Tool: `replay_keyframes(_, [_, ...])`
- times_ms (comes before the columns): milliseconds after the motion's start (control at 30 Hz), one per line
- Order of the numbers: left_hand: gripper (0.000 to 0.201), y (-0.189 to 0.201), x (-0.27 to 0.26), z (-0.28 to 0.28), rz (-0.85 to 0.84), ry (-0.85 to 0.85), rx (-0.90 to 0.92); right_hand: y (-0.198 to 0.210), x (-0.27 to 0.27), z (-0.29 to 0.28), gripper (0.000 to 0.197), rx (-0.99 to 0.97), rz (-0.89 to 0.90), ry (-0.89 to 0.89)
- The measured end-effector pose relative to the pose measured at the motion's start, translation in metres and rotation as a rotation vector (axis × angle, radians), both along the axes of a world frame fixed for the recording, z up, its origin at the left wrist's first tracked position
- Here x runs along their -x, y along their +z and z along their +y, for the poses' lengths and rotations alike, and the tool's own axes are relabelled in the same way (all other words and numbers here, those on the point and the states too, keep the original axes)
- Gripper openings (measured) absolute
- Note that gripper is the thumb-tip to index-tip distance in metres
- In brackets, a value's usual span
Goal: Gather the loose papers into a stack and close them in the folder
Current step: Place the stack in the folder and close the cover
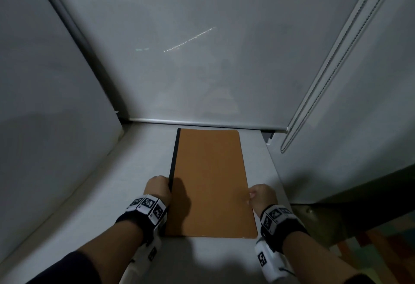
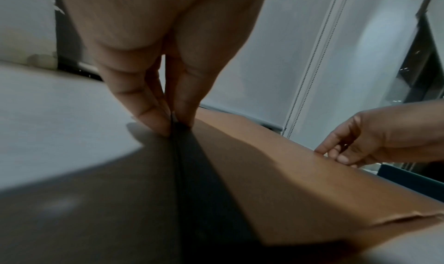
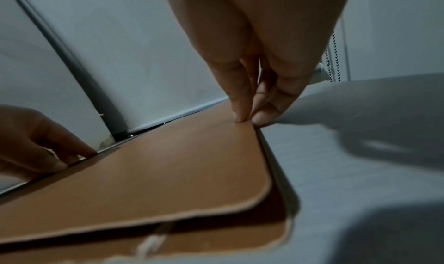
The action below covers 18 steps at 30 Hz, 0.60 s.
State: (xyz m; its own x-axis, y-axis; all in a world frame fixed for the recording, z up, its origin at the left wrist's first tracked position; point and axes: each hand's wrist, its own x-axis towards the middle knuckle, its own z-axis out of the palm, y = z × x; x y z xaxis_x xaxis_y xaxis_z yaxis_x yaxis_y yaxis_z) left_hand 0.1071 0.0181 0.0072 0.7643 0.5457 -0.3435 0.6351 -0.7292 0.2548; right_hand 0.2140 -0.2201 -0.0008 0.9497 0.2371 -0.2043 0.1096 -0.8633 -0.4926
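A brown folder (image 1: 211, 182) with a black spine lies shut on the grey table (image 1: 101, 193), spine to the left. My left hand (image 1: 158, 188) pinches the spine near its front end; in the left wrist view the left hand (image 2: 171, 124) has thumb and finger pressed on either side of the folder (image 2: 288, 173) spine. My right hand (image 1: 260, 195) pinches the folder's right edge, and in the right wrist view the right hand (image 3: 247, 120) has its thumb on the folder (image 3: 156, 173) cover. The front corner gapes slightly. The papers are hidden inside.
A grey roller blind (image 1: 202, 59) hangs right behind the table, with its bead chain (image 1: 314, 95) at the right. A wall panel (image 1: 45, 104) borders the left. The table's right edge drops off beside my right hand, with a coloured floor (image 1: 370, 245) below.
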Motion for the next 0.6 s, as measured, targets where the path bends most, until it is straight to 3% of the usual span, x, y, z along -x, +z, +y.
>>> replay_keyframes(600, [0.032, -0.001, -0.02, 0.007, -0.002, -0.036, -0.022, -0.007, -0.022, 0.006, 0.028, -0.021, 0.073, -0.063])
